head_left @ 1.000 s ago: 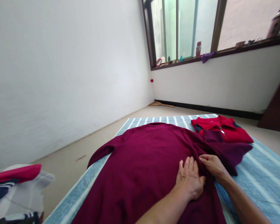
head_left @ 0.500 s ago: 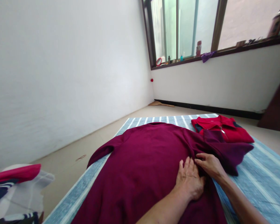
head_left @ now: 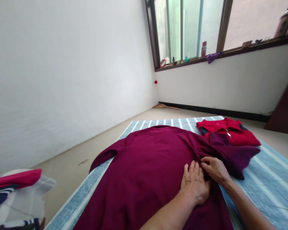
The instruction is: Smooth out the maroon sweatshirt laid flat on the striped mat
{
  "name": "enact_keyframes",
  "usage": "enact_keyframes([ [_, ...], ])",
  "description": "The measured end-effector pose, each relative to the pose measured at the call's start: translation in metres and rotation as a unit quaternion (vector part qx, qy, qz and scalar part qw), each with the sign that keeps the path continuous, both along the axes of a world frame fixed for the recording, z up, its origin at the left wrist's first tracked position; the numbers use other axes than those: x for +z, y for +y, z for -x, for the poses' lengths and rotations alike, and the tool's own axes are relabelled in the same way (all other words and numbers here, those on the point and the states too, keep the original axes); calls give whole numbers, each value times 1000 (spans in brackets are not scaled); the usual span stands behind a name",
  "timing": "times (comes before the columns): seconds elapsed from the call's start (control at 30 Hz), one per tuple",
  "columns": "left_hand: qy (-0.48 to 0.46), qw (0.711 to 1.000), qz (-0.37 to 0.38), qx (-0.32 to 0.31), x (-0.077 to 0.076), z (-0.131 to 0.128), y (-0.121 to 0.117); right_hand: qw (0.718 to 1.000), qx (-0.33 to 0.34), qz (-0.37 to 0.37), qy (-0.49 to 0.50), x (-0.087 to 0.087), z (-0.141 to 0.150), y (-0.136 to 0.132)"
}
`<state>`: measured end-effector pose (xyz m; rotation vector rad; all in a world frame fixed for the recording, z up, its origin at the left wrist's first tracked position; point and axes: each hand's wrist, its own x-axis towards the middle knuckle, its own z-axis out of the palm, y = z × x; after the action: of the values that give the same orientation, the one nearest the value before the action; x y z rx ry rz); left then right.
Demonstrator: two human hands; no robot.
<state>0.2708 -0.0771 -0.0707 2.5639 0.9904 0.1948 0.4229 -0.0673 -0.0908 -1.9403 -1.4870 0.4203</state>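
Note:
A maroon long-sleeved top (head_left: 148, 166) lies spread out over a blue-and-white striped cover (head_left: 273, 179). Its left sleeve bends down over the cover's edge, while the right sleeve folds out toward the right. My left hand (head_left: 195, 183) rests flat on the right part of the top's body, fingers stretched forward. Just beside it, my right hand (head_left: 216, 169) is closed, thumb and fingers pinching the fabric at the top's right side, below the sleeve. Behind the right sleeve sits a folded red jacket (head_left: 242, 134) with a zip and dark patches, partly covered by that sleeve.
Red, navy and white clothes (head_left: 16, 180) with a clear plastic bag (head_left: 31, 201) are at the lower left. A thin loop (head_left: 83, 162) lies on the floor. Beyond the bed-like surface are a broom (head_left: 166, 107) and a windowsill (head_left: 189, 62) holding small bottles and a mirror.
Almost nothing differs. My right hand's fingers draw in slightly on the fabric; my left hand stays flat in place.

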Motion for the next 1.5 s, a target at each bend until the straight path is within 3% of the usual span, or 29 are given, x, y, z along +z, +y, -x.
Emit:
enact_keyframes([
  [0.23, -1, 1000, 5, -4, 2, 1, 0, 997, -73, -25, -13, 4, -2, -4],
  [0.37, 3, 1000, 7, -1, 2, 1, -1, 994, -104, -33, 29, 7, -8, -5],
  [0.63, 14, 1000, 6, -3, 5, 1, -1, 974, -35, 15, 222, 13, -2, -10],
  [0.8, 22, 1000, -7, -3, 3, 0, -1, 966, 2, 37, 257, 12, -2, -9],
  [1.07, 16, 1000, 2, -7, 0, 0, 1, 990, 43, 23, 134, 18, -5, -6],
  [1.3, 42, 999, 7, -14, 3, 0, 2, 997, 7, 70, -29, 25, 4, -6],
  [1.5, 61, 998, 10, -14, 3, -1, 2, 988, -24, 105, -110, 28, 10, -6],
])
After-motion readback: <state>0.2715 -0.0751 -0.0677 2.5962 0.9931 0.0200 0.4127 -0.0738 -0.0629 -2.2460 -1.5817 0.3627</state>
